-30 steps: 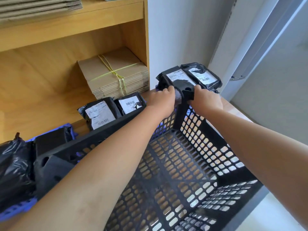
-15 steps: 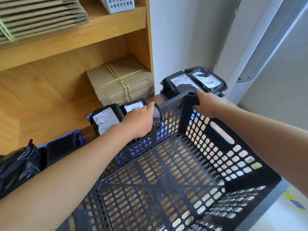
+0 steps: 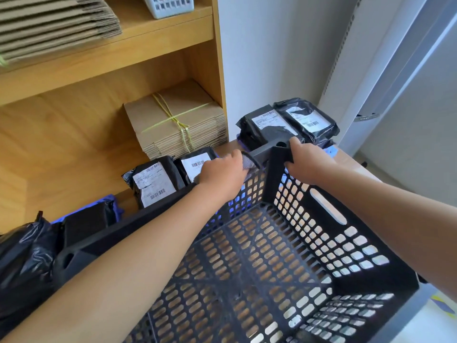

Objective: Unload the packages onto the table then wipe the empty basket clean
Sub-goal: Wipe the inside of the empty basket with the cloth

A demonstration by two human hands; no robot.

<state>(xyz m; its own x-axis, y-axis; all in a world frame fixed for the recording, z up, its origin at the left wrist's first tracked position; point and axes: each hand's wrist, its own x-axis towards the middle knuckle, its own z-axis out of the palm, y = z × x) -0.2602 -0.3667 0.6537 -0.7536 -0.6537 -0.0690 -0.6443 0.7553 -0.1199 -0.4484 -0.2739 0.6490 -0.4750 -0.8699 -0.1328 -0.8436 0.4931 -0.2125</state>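
Wooden shelving (image 3: pixel 128 49) left; white wall (image 3: pixel 272 53) — pale door frame (image 3: pixel 385 78) right

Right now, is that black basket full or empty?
Empty: the basket shows only its bare slotted floor, and the packages lie outside it.

Her left hand (image 3: pixel 222 175), gripping the grey cloth (image 3: pixel 248 162), has slid back along the far rim of the black basket (image 3: pixel 321 219) toward the corner gripped by the right hand (image 3: pixel 306 162), after sweeping away from it half a second ago.
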